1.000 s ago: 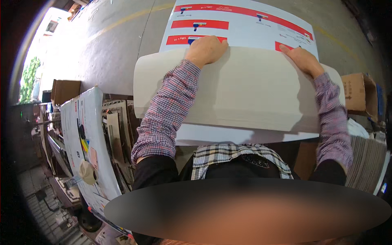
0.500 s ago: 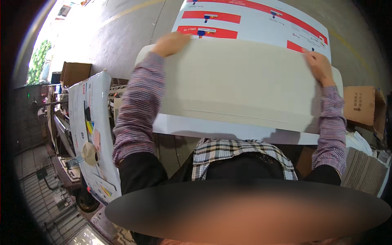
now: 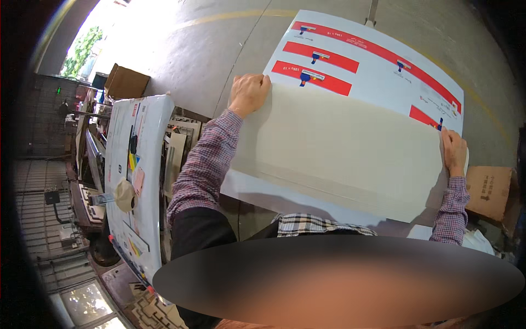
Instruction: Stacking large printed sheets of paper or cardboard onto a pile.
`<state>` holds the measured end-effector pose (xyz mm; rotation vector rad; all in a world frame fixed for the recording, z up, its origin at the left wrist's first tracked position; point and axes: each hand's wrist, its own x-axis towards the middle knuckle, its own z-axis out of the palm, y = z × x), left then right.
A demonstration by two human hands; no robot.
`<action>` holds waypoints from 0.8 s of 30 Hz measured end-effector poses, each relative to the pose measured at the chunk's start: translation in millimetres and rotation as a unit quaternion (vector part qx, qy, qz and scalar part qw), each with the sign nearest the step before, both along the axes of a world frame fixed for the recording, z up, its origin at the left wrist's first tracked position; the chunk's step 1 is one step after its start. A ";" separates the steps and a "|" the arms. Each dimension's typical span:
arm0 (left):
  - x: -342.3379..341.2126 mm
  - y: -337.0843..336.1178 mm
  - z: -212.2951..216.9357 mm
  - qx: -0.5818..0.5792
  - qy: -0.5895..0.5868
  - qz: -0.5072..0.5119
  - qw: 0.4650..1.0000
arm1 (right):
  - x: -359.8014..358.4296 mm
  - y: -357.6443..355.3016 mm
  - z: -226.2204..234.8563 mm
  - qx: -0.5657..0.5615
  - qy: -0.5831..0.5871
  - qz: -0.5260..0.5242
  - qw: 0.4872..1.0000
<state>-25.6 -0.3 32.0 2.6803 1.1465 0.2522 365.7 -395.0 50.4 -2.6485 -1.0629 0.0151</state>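
Plainly, the pale board (image 3: 345, 145) stretches between left fingers (image 3: 264, 85) and right fingers (image 3: 447, 141), both curled onto its far corners.

We take this for a workshop dealing in board or packaging: the floor (image 3: 203, 49) is grey concrete crossed by a yellow line (image 3: 241, 17), and a bright opening (image 3: 112, 33) at the upper left shows greenery (image 3: 86, 48) outside. A large printed sheet (image 3: 378, 90) lies before us. On the table (image 3: 149, 211) to our left sits a beige roll (image 3: 124, 196); board scraps (image 3: 174, 153) stand beside its right edge, and a cardboard box (image 3: 127, 82) just past its far edge.
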 end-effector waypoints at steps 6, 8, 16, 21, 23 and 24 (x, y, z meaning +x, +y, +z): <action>-35.5 32.2 10.0 -0.129 -0.003 0.101 0.987 | 23.9 -32.1 -1.9 0.054 -0.028 0.007 0.998; -41.4 34.5 -1.9 -0.162 -0.006 0.106 0.981 | 21.0 -32.9 -10.7 0.061 -0.012 -0.009 0.998; -14.7 47.1 -45.0 -0.098 -0.095 0.187 0.973 | 53.8 -35.0 -43.9 0.068 -0.065 -0.040 0.995; -57.3 54.5 -7.7 -0.003 -0.075 0.038 0.996 | 35.4 -62.4 3.0 0.070 -0.127 0.028 0.989; -63.6 17.5 41.9 -0.074 0.048 0.152 0.984 | 29.4 -87.2 8.0 0.083 -0.204 0.062 0.974; -68.7 12.7 51.8 -0.071 0.043 0.152 0.985 | 26.0 -103.3 7.8 0.058 -0.095 -0.035 0.993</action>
